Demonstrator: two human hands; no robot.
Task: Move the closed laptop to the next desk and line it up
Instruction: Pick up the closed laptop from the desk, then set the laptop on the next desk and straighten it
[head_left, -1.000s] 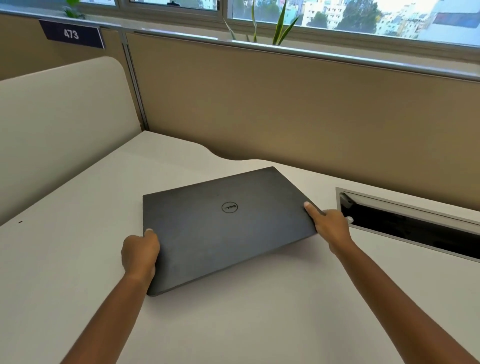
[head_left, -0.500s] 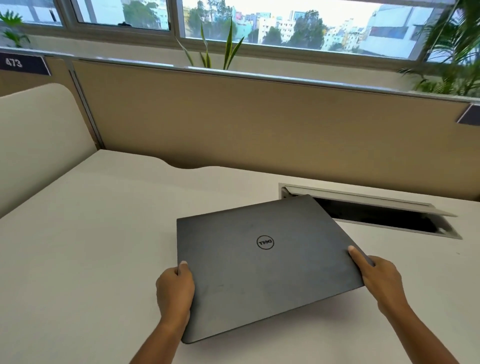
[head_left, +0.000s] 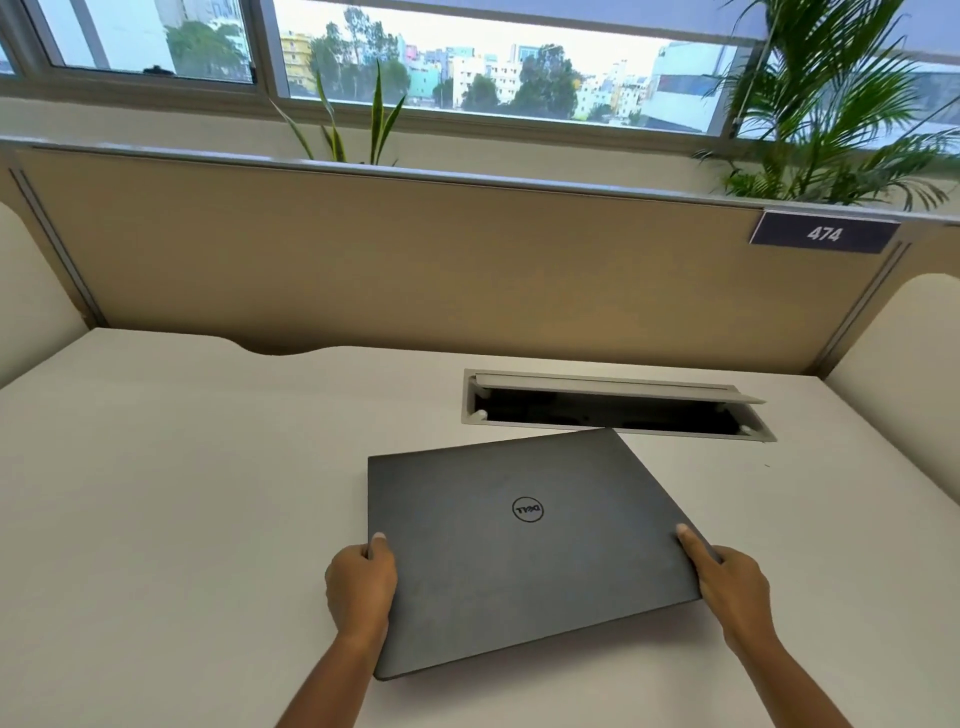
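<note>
A closed dark grey laptop (head_left: 519, 551) with a round logo on its lid is held just above the white desk (head_left: 182, 493), turned a little counter-clockwise. My left hand (head_left: 361, 587) grips its left edge with the thumb on the lid. On the right edge, my right hand (head_left: 727, 587) grips the same way. A shadow under the laptop's near right side shows that side is off the desk. The laptop's far right corner overlaps the front rim of the cable box.
An open cable box (head_left: 613, 410) with a raised flap is sunk into the desk behind the laptop. A tan partition (head_left: 415, 270) closes the back, with a sign reading 474 (head_left: 825, 235) at its right. Cream side dividers (head_left: 904, 358) stand at both sides. Plants (head_left: 810, 104) line the window.
The laptop, held in both hands, has travelled to the right along the desk. It now reaches the cable box. My view has swung right, so the 473 sign is gone and 474 shows.
</note>
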